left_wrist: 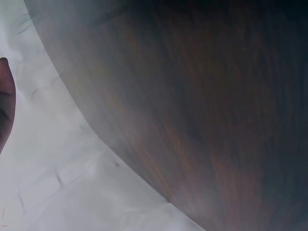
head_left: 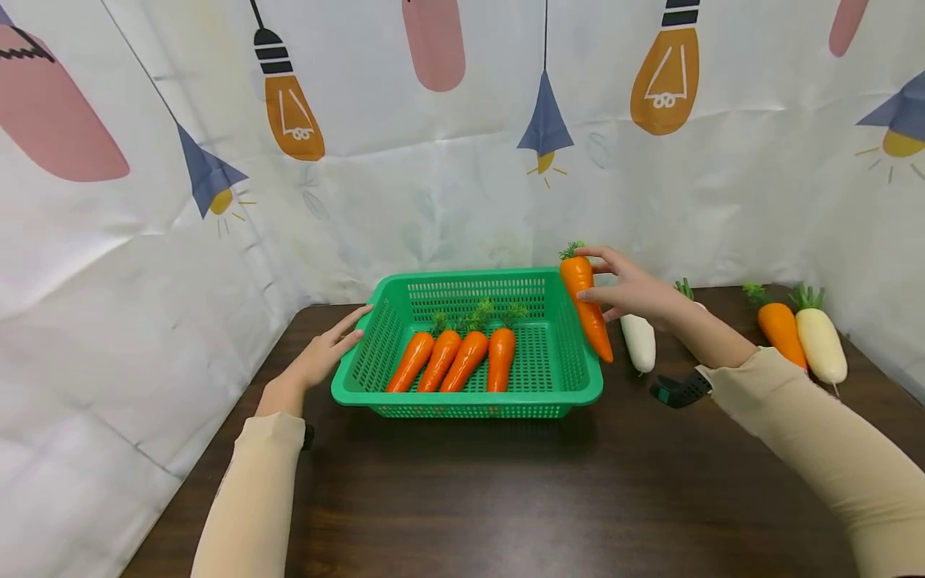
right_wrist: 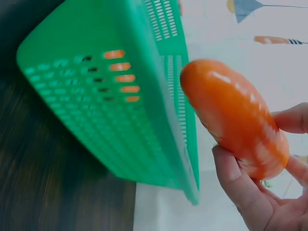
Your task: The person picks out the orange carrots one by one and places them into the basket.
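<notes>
My right hand (head_left: 627,287) pinches a carrot (head_left: 587,309) near its leafy top, over the right rim of a green plastic basket (head_left: 470,398). The carrot's tip points down toward the table. Seen from the right wrist, the thumb and fingers grip the carrot (right_wrist: 236,115) beside the basket wall (right_wrist: 96,96). Several carrots (head_left: 462,361) lie side by side in the basket, leaves toward the back. At the basket's left rim, my left hand (head_left: 318,357) has its fingers extended and touches the edge. Only a sliver of the left hand (left_wrist: 6,106) shows in the left wrist view.
Right of the basket lies a white radish (head_left: 639,341), with another partly hidden by the right forearm. Farther right, a carrot (head_left: 780,331) and a white radish (head_left: 821,345) lie together on the dark wooden table (head_left: 462,498). A printed curtain (head_left: 448,185) hangs behind.
</notes>
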`<action>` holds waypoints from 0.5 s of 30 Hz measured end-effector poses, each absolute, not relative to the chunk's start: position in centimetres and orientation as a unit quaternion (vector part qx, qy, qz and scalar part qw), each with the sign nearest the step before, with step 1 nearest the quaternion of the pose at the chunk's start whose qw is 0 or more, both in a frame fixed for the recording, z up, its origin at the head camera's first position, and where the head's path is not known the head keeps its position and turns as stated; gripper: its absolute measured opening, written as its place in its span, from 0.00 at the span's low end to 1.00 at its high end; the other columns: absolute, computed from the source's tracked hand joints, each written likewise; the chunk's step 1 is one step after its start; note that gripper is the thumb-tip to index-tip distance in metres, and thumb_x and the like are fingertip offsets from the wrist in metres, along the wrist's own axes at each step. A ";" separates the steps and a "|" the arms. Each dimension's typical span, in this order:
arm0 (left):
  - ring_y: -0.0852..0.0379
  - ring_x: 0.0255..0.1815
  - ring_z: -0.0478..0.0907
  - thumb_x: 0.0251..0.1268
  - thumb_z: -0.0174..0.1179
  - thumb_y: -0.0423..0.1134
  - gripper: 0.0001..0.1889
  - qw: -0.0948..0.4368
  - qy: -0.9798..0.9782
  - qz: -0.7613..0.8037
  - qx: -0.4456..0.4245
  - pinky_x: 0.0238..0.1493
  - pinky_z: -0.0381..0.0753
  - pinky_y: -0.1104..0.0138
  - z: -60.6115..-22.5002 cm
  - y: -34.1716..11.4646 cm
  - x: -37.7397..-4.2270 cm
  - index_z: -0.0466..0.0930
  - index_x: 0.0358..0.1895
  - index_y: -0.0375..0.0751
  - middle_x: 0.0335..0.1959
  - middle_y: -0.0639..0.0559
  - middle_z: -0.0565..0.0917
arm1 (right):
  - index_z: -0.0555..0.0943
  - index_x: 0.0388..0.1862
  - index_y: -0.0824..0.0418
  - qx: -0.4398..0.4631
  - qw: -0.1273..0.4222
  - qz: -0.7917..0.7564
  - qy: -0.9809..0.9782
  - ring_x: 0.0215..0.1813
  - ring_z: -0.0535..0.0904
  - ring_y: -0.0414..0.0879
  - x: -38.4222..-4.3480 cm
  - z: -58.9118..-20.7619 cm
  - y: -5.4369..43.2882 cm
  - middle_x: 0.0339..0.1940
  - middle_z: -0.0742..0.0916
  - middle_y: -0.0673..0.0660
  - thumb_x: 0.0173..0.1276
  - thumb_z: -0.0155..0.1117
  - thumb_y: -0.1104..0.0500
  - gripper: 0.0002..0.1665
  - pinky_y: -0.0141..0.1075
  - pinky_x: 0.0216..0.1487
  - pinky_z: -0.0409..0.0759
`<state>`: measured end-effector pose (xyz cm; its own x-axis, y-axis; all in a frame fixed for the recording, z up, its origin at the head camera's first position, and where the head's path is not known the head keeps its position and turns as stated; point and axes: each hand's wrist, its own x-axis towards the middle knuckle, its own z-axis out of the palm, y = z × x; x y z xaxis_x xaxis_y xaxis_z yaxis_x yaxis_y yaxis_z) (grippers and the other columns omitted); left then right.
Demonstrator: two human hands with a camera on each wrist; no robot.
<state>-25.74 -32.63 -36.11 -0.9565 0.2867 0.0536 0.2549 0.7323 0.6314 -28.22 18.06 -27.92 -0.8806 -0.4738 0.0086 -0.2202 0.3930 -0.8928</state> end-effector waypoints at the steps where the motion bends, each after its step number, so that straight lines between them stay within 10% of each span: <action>1: 0.22 0.74 0.58 0.86 0.40 0.55 0.32 0.023 0.931 0.335 0.145 0.66 0.56 0.26 -36.1 -32.6 -25.7 0.45 0.85 0.58 0.82 0.33 0.50 | 0.48 0.85 0.59 -0.211 0.128 -0.512 0.823 0.54 0.81 0.62 -28.3 -27.8 17.8 0.78 0.58 0.73 0.79 0.59 0.62 0.44 0.44 0.42 0.87; 15: 0.22 0.74 0.57 0.86 0.40 0.55 0.32 0.024 0.930 0.337 0.143 0.67 0.55 0.26 -36.2 -32.6 -25.8 0.45 0.85 0.58 0.82 0.34 0.50 | 0.53 0.83 0.58 -0.200 0.167 -0.528 0.808 0.61 0.77 0.66 -30.4 -28.7 14.6 0.77 0.59 0.70 0.77 0.60 0.62 0.42 0.49 0.48 0.87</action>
